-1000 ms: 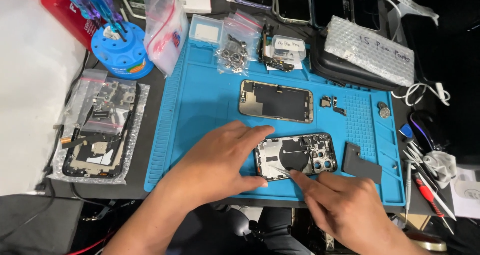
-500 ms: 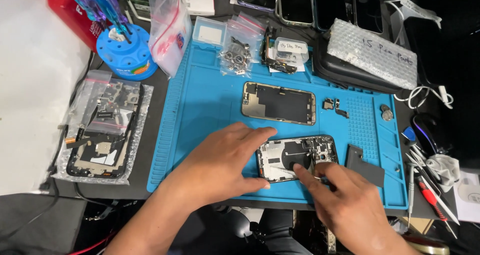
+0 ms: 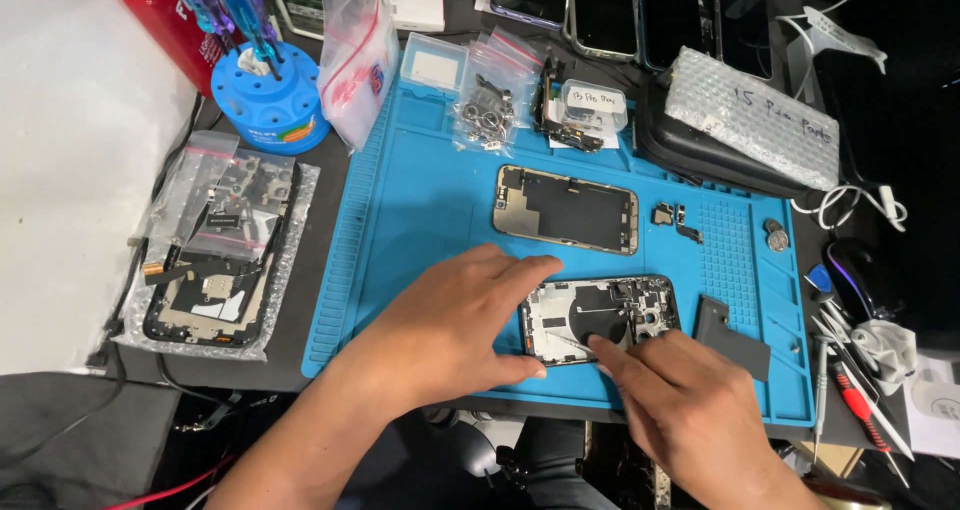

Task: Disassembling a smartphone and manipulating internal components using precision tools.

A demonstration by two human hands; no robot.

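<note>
An opened phone body (image 3: 575, 310) with bare internals lies on the blue work mat (image 3: 420, 210) near its front edge. My left hand (image 3: 450, 320) braces it, thumb and forefinger against its left end. My right hand (image 3: 690, 410) comes in from the lower right. Its forefinger tip rests inside the phone near the round coil. A thin metal tool tip (image 3: 562, 340) seems to stick out past that fingertip. Behind the phone lies a second phone frame (image 3: 565, 210), dark side up.
A dark rectangular plate (image 3: 732, 335) and small loose parts (image 3: 675, 215) lie on the mat's right side. Parts bags (image 3: 485, 100) and a blue screwdriver stand (image 3: 270, 105) stand at the back. A bagged phone assembly (image 3: 215, 260) lies left, hand tools (image 3: 850, 390) right.
My right hand slid right along the phone's lower edge, then back left, fingertip inside the phone again. My left hand stayed on the phone's left end.
</note>
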